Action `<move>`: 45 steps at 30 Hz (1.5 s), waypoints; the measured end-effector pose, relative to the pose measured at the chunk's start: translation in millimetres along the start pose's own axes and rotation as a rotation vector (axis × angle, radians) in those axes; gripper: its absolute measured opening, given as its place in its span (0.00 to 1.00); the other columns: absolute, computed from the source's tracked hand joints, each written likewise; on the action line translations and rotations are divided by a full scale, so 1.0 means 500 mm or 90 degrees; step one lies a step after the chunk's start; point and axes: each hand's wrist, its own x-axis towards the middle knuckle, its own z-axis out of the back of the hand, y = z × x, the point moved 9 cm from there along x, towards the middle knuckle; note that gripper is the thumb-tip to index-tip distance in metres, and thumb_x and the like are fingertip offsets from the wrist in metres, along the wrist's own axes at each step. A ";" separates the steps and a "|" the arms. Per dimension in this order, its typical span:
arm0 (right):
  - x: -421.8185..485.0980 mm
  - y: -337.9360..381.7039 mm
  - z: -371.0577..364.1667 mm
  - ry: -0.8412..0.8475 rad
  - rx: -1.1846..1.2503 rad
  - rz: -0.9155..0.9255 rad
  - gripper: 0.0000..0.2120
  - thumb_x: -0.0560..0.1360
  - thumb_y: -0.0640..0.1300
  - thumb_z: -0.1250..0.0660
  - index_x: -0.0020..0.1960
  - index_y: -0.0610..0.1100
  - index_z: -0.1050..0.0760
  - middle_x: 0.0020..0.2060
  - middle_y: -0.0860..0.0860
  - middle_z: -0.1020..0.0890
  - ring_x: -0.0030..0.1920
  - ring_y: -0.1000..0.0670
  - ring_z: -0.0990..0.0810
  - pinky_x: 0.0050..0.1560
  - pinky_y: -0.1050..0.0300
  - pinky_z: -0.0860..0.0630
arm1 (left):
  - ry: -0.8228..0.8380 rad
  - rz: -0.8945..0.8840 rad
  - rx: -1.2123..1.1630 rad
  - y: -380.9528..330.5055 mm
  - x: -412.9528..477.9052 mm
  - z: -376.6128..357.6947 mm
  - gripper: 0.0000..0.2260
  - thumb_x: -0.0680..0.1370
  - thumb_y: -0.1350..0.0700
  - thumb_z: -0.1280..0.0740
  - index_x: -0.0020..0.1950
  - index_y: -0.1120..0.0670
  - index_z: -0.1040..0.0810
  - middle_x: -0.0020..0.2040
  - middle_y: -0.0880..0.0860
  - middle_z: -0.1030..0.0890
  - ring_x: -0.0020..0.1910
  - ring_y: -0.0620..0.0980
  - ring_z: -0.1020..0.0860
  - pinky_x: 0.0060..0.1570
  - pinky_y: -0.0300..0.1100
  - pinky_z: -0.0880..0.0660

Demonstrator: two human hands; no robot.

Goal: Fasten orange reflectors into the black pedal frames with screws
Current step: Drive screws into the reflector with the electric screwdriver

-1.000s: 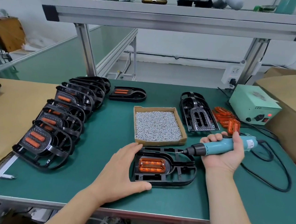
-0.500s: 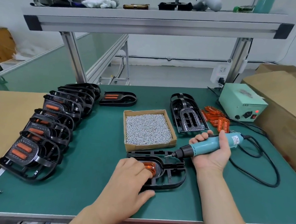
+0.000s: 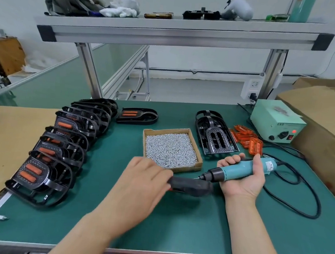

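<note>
My left hand (image 3: 142, 184) grips a black pedal frame (image 3: 191, 186) by its left end and holds it tilted up off the green mat; the frame is blurred and its orange reflector is almost hidden. My right hand (image 3: 243, 175) holds a teal electric screwdriver (image 3: 240, 170), its tip pointing left at the frame's upper edge. A cardboard tray of silver screws (image 3: 170, 148) sits just behind. Loose orange reflectors (image 3: 247, 138) lie at the right, beside a stack of bare black frames (image 3: 215, 133).
A row of finished pedals with reflectors (image 3: 58, 149) leans along the left of the mat, and one more (image 3: 137, 114) lies flat behind. The green power supply (image 3: 277, 125) and its black cable (image 3: 299, 192) occupy the right. Cardboard boxes (image 3: 326, 121) stand at the far right.
My left hand moved from the frame's side onto it, then lifted and turned it on edge. The screwdriver stayed close to the frame. The camera view shifted.
</note>
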 end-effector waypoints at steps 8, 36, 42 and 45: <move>0.003 0.010 0.004 -0.003 -0.001 0.010 0.14 0.69 0.55 0.28 0.43 0.45 0.25 0.35 0.51 0.25 0.33 0.51 0.27 0.39 0.57 0.30 | 0.097 0.095 0.027 0.117 0.094 -0.078 0.08 0.82 0.55 0.39 0.48 0.53 0.22 0.42 0.50 0.21 0.46 0.55 0.26 0.51 0.47 0.33; -0.020 0.032 0.003 -0.132 -0.216 0.143 0.10 0.79 0.50 0.33 0.56 0.46 0.26 0.45 0.48 0.23 0.40 0.51 0.22 0.49 0.57 0.25 | -0.107 0.175 -0.090 0.134 -0.017 -0.045 0.03 0.78 0.57 0.34 0.46 0.52 0.21 0.44 0.47 0.25 0.45 0.53 0.28 0.47 0.48 0.32; -0.050 0.090 0.020 -0.318 -0.696 0.329 0.19 0.78 0.57 0.33 0.56 0.43 0.34 0.48 0.50 0.26 0.46 0.47 0.24 0.50 0.48 0.27 | -0.045 0.105 -0.049 0.065 -0.077 -0.082 0.07 0.76 0.50 0.35 0.43 0.49 0.19 0.40 0.46 0.27 0.42 0.51 0.27 0.46 0.46 0.34; -0.045 0.106 0.008 -0.311 -0.845 0.341 0.23 0.76 0.60 0.31 0.53 0.41 0.31 0.53 0.44 0.27 0.49 0.41 0.24 0.50 0.46 0.27 | -0.023 0.112 -0.022 0.062 -0.093 -0.098 0.09 0.76 0.49 0.36 0.46 0.49 0.17 0.40 0.46 0.26 0.41 0.52 0.27 0.47 0.46 0.34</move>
